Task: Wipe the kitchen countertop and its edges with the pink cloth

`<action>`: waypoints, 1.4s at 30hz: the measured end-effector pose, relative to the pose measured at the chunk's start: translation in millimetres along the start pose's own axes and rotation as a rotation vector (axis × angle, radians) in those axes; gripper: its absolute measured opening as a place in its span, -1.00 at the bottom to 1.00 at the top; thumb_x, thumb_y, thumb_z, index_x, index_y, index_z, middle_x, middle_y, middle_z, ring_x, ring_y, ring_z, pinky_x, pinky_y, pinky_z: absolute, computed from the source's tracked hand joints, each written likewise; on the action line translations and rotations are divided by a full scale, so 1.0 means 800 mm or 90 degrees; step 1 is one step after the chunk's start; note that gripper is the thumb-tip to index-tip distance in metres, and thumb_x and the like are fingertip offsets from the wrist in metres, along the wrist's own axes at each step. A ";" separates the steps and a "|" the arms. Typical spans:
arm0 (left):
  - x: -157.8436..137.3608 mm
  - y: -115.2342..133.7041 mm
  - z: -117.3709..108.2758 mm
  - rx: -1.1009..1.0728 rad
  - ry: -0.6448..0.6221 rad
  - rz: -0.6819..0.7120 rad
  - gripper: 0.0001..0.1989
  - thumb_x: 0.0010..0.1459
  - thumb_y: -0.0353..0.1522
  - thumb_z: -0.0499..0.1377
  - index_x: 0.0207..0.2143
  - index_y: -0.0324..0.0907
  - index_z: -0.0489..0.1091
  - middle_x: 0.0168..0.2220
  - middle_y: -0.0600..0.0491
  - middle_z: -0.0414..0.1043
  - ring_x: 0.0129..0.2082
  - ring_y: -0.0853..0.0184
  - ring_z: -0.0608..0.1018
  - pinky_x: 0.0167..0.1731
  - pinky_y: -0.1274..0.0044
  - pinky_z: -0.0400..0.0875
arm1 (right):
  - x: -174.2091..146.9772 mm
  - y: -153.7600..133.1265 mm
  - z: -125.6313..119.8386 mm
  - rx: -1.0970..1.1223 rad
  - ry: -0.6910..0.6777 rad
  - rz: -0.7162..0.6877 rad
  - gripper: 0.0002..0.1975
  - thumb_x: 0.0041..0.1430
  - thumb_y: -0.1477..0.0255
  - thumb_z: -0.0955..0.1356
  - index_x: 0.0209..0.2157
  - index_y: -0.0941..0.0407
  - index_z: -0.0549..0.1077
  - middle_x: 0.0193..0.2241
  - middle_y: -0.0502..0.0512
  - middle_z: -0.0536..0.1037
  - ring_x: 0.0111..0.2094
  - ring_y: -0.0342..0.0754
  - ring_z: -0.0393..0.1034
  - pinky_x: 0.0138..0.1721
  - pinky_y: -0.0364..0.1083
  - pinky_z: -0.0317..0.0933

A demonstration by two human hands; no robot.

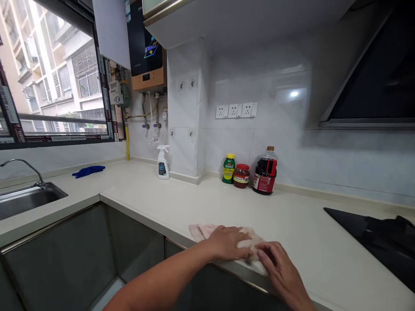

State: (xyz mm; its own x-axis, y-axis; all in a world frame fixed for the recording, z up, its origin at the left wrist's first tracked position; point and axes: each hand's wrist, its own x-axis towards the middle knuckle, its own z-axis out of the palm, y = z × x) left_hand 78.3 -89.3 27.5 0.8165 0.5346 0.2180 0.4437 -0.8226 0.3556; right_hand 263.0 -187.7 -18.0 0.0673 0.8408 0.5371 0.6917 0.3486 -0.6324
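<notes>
A pale pinkish-white cloth (pixel 201 232) lies crumpled at the front edge of the countertop, part of it overhanging the edge. My left hand (pixel 228 242) rests flat on top of it with the fingers spread. At the cloth's right side, my right hand (pixel 279 267) has curled fingers, with thumb and forefinger closed on the cloth's edge. The palm of the left hand hides the middle of the cloth.
Against the back wall stand a green-and-yellow bottle (pixel 228 169), a red-lidded jar (pixel 241 176) and a large dark sauce bottle (pixel 265 172). Further left are a white spray bottle (pixel 162 163), a blue cloth (pixel 88 171) and a sink (pixel 30 199). A black cooktop (pixel 372 237) lies right.
</notes>
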 end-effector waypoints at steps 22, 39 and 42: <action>-0.129 -0.120 -0.075 0.243 0.300 -0.473 -0.46 0.30 -0.12 -0.03 0.26 -0.07 0.26 0.25 -0.06 0.34 0.21 0.08 0.38 0.15 0.19 0.16 | -0.140 0.152 -0.094 -0.552 0.427 -0.016 -0.49 0.29 0.25 0.10 0.12 0.15 0.41 0.05 0.33 0.44 0.15 0.31 0.19 0.21 0.39 -0.09; -0.024 0.071 0.096 0.227 0.576 0.100 -0.68 0.22 -0.26 0.17 0.02 -0.06 0.43 0.00 -0.08 0.53 -0.08 0.17 0.54 -0.11 0.34 0.30 | -0.130 0.173 -0.100 -0.608 0.460 -0.104 -0.58 0.38 0.18 0.13 -0.01 0.06 0.48 -0.02 0.13 0.54 0.04 0.14 0.36 0.23 0.23 -0.08; -0.027 0.063 0.093 0.221 0.582 0.136 -0.67 0.23 -0.24 0.14 0.03 -0.04 0.42 -0.01 -0.07 0.53 -0.11 0.19 0.55 -0.16 0.35 0.32 | -0.128 0.175 -0.102 -0.625 0.462 -0.127 -0.58 0.39 0.19 0.12 -0.02 0.05 0.50 -0.03 0.11 0.55 0.01 0.13 0.39 0.19 0.21 -0.04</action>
State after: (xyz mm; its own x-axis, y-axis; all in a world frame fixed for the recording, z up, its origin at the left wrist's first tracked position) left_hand 110.6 -156.7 -26.8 0.3591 0.1919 0.9134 0.5230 -0.8519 -0.0266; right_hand 411.6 -259.2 -115.9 0.0657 0.2757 0.9590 0.9606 -0.2777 0.0140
